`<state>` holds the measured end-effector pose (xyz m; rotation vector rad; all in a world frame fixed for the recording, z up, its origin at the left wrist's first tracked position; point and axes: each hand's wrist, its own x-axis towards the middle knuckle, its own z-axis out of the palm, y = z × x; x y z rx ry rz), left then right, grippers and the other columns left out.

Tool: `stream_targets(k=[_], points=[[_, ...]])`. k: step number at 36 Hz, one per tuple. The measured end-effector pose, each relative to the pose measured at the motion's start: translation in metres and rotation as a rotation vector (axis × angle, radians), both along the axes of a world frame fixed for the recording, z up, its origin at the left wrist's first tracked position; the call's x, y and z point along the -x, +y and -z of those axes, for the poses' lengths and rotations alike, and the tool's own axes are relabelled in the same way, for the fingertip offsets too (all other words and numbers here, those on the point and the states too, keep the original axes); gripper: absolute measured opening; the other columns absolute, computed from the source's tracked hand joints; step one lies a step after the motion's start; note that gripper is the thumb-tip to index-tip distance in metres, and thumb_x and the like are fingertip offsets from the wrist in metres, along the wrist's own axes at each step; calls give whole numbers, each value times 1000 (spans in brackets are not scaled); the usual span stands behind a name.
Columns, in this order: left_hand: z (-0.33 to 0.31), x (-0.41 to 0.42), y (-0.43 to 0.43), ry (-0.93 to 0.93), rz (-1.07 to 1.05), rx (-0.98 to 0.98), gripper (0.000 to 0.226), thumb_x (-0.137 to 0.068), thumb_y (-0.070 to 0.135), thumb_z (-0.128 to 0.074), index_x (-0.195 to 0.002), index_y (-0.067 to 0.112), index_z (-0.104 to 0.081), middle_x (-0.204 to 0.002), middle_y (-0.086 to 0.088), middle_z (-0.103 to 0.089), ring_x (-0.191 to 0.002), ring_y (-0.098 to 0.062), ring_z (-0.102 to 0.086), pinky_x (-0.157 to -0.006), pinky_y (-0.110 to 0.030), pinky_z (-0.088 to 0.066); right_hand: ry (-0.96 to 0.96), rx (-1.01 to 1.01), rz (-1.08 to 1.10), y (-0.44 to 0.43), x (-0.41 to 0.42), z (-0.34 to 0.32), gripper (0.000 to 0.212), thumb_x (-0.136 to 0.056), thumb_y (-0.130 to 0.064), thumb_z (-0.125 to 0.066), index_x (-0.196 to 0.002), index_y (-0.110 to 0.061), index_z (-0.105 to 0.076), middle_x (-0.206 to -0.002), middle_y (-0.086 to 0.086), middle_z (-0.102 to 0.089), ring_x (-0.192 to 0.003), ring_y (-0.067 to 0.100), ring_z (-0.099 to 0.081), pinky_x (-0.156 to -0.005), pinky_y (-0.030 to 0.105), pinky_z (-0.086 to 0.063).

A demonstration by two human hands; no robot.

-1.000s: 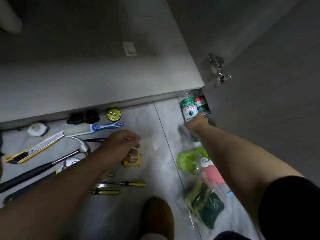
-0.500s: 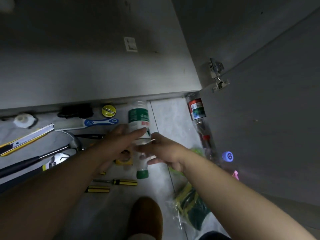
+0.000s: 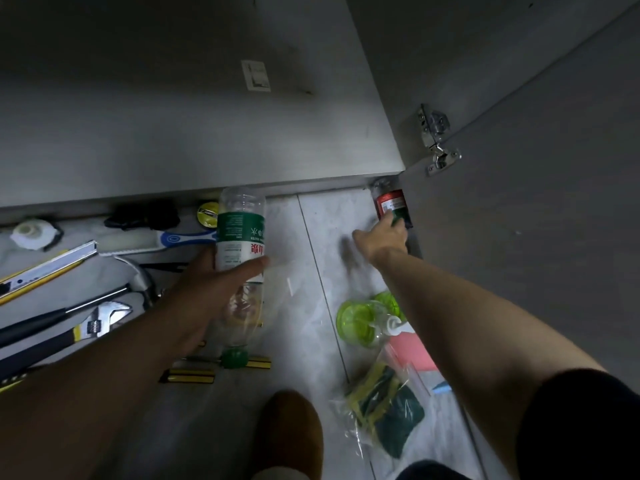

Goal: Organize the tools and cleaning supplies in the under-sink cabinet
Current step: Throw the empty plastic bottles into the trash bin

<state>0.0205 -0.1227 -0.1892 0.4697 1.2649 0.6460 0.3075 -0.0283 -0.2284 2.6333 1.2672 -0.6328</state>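
My left hand (image 3: 207,296) is shut on a clear plastic bottle with a green label (image 3: 240,244), held upside down above the floor with its green cap pointing toward me. My right hand (image 3: 381,240) stretches to a red-labelled bottle (image 3: 389,202) standing in the corner by the open cabinet door (image 3: 536,220). Its fingertips touch the bottle's lower part while the thumb is spread off to the left. The cabinet's inside is dark and shows nothing.
On the floor at left lie a hammer (image 3: 104,299), an adjustable wrench (image 3: 100,322), a utility knife (image 3: 45,268), a blue-handled brush (image 3: 156,242) and yellow-black screwdrivers (image 3: 188,375). At right are green plastic pieces (image 3: 358,322), a pink bottle (image 3: 412,351) and bagged sponges (image 3: 388,417). My brown slipper (image 3: 287,434) is at the bottom.
My right hand brought the green-labelled bottle from the corner and passed it to my left hand. The right hand has since reached back to the red-labelled bottle.
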Motion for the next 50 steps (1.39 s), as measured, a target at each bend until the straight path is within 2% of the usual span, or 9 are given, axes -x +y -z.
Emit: stream_targets(k=[7, 12, 17, 20, 26, 38, 41, 44, 50], points=[[8, 2, 2, 6, 18, -2, 56, -76, 32, -83, -124, 15, -61, -103, -23, -70, -88, -38, -67, -90, -71, -51, -116, 76, 157, 14, -11, 13, 95, -86, -42, -64, -158, -16, -7, -156, 18, -24, -143, 37, -27, -116, 49, -29], [11, -2, 5, 9, 18, -1, 56, -73, 34, -84, -122, 19, -63, -104, -19, -73, -91, -41, -70, -88, -72, -52, -315, 153, -13, -3, 10, 17, 91, -81, -50, -64, -153, -17, -20, -151, 17, -27, -138, 34, -29, -108, 52, -34], [11, -4, 5, 9, 43, -17, 67, -58, 47, -85, -120, 30, -65, -104, -6, -77, -97, -33, -73, -88, -64, -56, -426, -109, -244, -30, 32, 13, 67, -78, -48, -66, -130, -17, -40, -133, 12, -39, -123, 32, -38, -96, 46, -38], [11, -2, 2, -7, 52, -22, 70, -56, 48, -85, -120, 32, -65, -105, -5, -77, -99, -31, -74, -90, -61, -57, -423, -156, -235, -26, 29, 5, 69, -76, -43, -70, -132, -17, -38, -133, 11, -37, -122, 31, -39, -95, 45, -38], [8, 1, -4, 4, 49, -14, 74, -53, 48, -86, -120, 26, -65, -105, -10, -76, -98, -34, -73, -90, -60, -57, -64, 9, 13, -18, 21, 13, 81, -83, -32, -68, -148, -17, -22, -142, 14, -37, -132, 36, -41, -105, 51, -38], [-11, -3, -3, 27, 112, -18, 80, -49, 53, -88, -119, 23, -66, -100, -11, -77, -91, -31, -73, -91, -60, -57, 248, -33, 149, -31, 54, -4, 84, -79, -50, -71, -140, -10, -29, -132, 15, -44, -111, 37, -57, -84, 34, -45], [-32, -7, -2, 49, 131, -26, 78, -52, 61, -88, -118, 25, -67, -99, -10, -77, -90, -30, -73, -89, -60, -57, 469, -63, 248, -38, 60, -35, 78, -79, -46, -72, -136, -10, -32, -130, 17, -50, -110, 39, -62, -93, 49, -55], [-62, -12, -3, 78, 133, -46, 78, -57, 69, -84, -121, 29, -63, -105, -7, -76, -95, -32, -74, -88, -60, -57, 649, -94, 286, -57, 63, -72, 69, -80, -43, -72, -131, -14, -35, -120, 13, -56, -99, 35, -69, -86, 56, -59], [-137, -13, -16, -108, 218, -31, 45, -86, 41, -75, -121, 16, -62, -90, -11, -71, -70, -24, -69, -66, -40, -59, 890, -131, 237, -116, 54, -160, 63, -75, -47, -73, -126, -22, -45, -114, 7, -59, -82, 23, -74, -61, 33, -54]])
